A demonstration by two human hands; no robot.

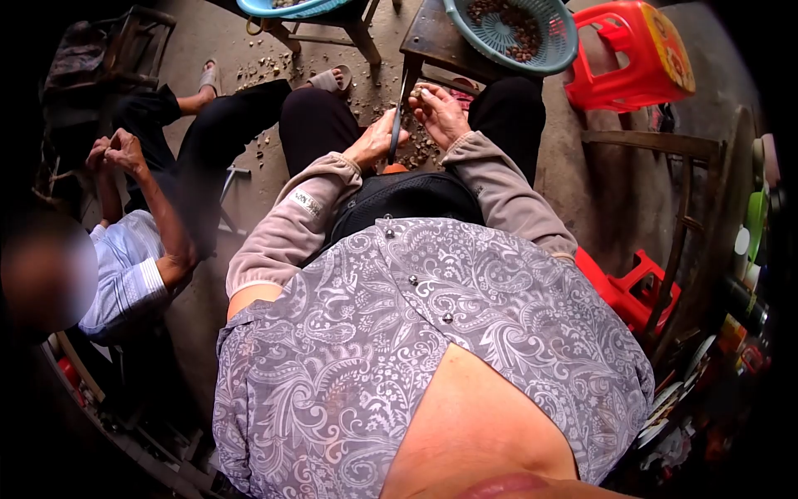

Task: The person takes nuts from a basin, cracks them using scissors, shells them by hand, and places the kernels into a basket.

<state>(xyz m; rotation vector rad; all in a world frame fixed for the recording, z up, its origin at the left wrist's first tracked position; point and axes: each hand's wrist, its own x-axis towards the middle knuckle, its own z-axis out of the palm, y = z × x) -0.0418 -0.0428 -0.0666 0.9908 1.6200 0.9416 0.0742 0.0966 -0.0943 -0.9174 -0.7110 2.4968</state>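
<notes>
Between my knees, my left hand [378,141] is closed near a long dark tool [395,133] with an orange end [394,169]; its fingers press around or beside the tool. To the right, my right hand [440,113] is raised with bent fingers, pinching a small pale piece [417,93] close to the tool's upper part. Whether the piece touches the tool cannot be made out. Below both hands, broken shell-like bits [420,154] lie on the floor.
A blue basket [499,51] with brown pieces sits on a wooden stool [422,41]; another blue basket [287,7] is at the top. Red plastic stools [603,87] stand right, beside a wooden chair [686,187]. A co-worker [133,249] sits at left, hands together.
</notes>
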